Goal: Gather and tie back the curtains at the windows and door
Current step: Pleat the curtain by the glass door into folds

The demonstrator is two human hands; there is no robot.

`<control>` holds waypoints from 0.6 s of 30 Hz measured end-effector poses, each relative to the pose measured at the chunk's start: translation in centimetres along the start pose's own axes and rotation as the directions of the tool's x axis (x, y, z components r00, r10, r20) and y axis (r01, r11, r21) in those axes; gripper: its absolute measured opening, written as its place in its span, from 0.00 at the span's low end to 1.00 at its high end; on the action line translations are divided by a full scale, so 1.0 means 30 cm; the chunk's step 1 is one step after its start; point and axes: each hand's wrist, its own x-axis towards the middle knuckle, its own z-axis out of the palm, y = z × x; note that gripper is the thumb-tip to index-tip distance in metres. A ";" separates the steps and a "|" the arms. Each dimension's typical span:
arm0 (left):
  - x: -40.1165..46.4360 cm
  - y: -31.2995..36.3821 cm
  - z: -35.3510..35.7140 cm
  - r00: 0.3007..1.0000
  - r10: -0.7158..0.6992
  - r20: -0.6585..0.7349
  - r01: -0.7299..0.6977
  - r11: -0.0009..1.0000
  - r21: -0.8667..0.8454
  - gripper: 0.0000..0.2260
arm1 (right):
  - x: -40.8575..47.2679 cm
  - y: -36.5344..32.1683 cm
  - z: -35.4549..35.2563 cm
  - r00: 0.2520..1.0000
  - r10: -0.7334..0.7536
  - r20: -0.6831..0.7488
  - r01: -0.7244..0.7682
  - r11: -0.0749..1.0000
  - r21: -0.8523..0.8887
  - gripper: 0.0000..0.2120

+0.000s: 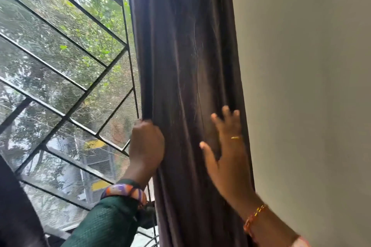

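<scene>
Your left hand (146, 142) has a full grip on the curtain (186, 66): the fingers curl round its window-side edge at lower centre of the frame, bunching that hem into a tight fold. Your right hand (226, 146) holds nothing; its grip is wide, fingers spread and palm laid flat against the cloth near the wall-side edge, just right of centre.

The curtain hangs as a dark, gathered column down the middle of the frame, between the window grille (66, 86) on the left and the bare wall (311, 86) on the right. It looks soft and fairly heavy, with a slight sheen, so expect it to slide through a loose hold and to spill back out if you let go of one edge. Take it around the whole bundle rather than by a single pleat, at about the height your hands are now, and squeeze the folds together before any tie goes on. No tie-back is in view.

Both forearms reach up from the bottom of the frame, the left in a green sleeve (108, 222) with a bangle (124, 191), the right bare with a beaded bracelet (254, 218).
</scene>
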 end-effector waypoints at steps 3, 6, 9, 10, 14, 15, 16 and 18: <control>-0.009 -0.017 0.018 0.999 -0.033 0.001 0.033 0.998 -0.046 0.09 | 0.093 0.042 -0.051 0.930 0.346 0.123 -0.360 0.924 0.128 0.33; -0.026 0.025 0.040 0.999 0.031 -0.022 -0.032 0.997 -0.069 0.08 | 0.132 0.076 -0.036 0.838 0.469 0.278 -0.506 0.859 0.075 0.34; -0.036 0.081 0.078 0.997 0.067 -0.029 -0.070 0.993 -0.093 0.09 | 0.128 0.088 -0.022 0.803 0.491 0.337 -0.526 0.850 0.016 0.23; -0.039 0.100 0.088 0.998 0.058 -0.018 -0.059 0.993 -0.098 0.10 | 0.118 0.082 -0.020 0.801 0.484 0.353 -0.513 0.858 -0.011 0.20; -0.048 0.160 0.114 0.998 0.065 0.003 -0.063 0.984 -0.170 0.11 | 0.033 0.033 0.012 0.848 0.341 0.406 -0.316 0.940 -0.130 0.27; -0.051 0.172 0.118 0.996 0.087 -0.001 -0.085 0.976 -0.201 0.11 | 0.004 0.022 0.021 0.844 0.311 0.436 -0.272 0.951 -0.150 0.29; -0.053 0.181 0.119 0.995 0.102 -0.007 -0.101 0.966 -0.238 0.11 | -0.021 0.008 0.025 0.832 0.305 0.464 -0.255 0.952 -0.169 0.28; -0.062 0.200 0.114 0.994 0.105 -0.029 -0.109 0.947 -0.301 0.12 | -0.067 -0.009 0.029 0.807 0.309 0.502 -0.246 0.951 -0.189 0.21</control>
